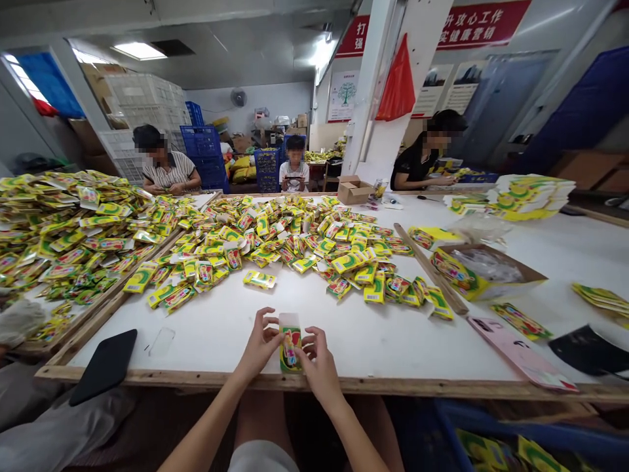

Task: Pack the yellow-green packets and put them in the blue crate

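Observation:
Between my two hands a small green and yellow printed box (291, 351) stands at the front edge of the white table, its pale top flap raised. My left hand (261, 342) grips the box from the left, with the thumb against its side. From the right, my right hand (317, 364) holds it too, thumb on the printed front and fingers curled behind. Just beyond lies a single yellow box (259, 280), apart from a wide heap of similar small boxes (295, 236).
Wooden strips (432, 269) divide the table (196, 347). At the left edge lies a black phone (105, 364); at the right, a pink phone (515, 351) and an open carton (486, 269) with clear plastic inside. A blue crate (472, 419) sits below right. Several people work beyond.

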The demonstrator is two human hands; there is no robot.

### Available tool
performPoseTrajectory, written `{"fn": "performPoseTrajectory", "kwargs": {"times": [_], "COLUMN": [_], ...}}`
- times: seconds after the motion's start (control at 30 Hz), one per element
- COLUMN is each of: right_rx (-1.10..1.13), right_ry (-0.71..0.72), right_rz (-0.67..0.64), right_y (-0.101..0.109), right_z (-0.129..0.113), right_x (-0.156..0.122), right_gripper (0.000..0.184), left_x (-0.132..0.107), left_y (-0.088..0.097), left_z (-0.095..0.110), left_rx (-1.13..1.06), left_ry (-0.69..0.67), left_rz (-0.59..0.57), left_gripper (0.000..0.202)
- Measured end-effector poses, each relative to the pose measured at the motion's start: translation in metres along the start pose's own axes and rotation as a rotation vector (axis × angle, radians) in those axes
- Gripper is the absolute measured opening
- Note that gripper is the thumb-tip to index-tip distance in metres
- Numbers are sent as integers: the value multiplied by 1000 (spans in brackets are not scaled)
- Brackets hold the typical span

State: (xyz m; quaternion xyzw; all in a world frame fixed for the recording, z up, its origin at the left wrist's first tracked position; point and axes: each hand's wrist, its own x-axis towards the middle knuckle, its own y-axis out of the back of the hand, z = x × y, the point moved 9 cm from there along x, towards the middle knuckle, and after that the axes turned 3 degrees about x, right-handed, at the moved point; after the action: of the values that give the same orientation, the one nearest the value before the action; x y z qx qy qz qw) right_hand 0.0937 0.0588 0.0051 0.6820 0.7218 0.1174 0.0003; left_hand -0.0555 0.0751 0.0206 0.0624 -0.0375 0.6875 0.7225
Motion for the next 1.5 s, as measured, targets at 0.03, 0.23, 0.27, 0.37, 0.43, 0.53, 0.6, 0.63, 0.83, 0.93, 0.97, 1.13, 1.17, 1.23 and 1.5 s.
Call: {"fn": "performPoseTrajectory", "kwargs": {"times": [0.03,0.23,0.27,0.37,0.43,0.53,0.6,0.63,0.83,0.93,0.97,1.13,1.17,1.23,1.5], "right_rx": [8,61,69,41,2,-37,-44,-30,97,12,-3,-25,-36,-60,-108], "right_ry": [7,38,44,59,55,90,148,166,144,198,210,210,205,184,155], "right_rz": [-12,-119,-132,-158,-178,-169,-108,-68,37,-24,-34,12,20,34,13], "right_y": [1,0,1,4,6,9,13,15,20,17,17,19,19,20,19], "right_z": [0,-3,-2,-1,-1,-8,-15,-17,-12,-22,-25,-34,-35,-34,-31], "right_x": [-1,0,2,8,13,19,23,24,23,17,14,7,7,10,15], "right_gripper": [35,39,39,36,26,15,16,15,24,14,13,15,15,16,13], "left_x": [-3,-6,-5,-3,-3,-1,1,2,0,-4,-6,-9,-9,-8,-7], "left_y": [-3,-14,-14,-17,-20,-22,-24,-25,-26,-27,-26,-24,-24,-23,-22], "left_z": [-7,-22,-22,-20,-20,-24,-26,-25,-11,-3,-1,10,11,11,6], "left_rx": [-21,-5,-5,-45,-86,-117,-120,-119,-86,62,100,153,156,160,137], "left_ry": [10,55,58,46,36,42,44,36,-41,-59,-64,-84,-85,-75,-59], "left_rz": [-6,-106,-109,-118,-130,-142,-154,-157,-68,-51,-39,35,44,53,76], "left_gripper": [42,27,27,31,30,24,22,22,33,23,20,20,20,20,20]}}
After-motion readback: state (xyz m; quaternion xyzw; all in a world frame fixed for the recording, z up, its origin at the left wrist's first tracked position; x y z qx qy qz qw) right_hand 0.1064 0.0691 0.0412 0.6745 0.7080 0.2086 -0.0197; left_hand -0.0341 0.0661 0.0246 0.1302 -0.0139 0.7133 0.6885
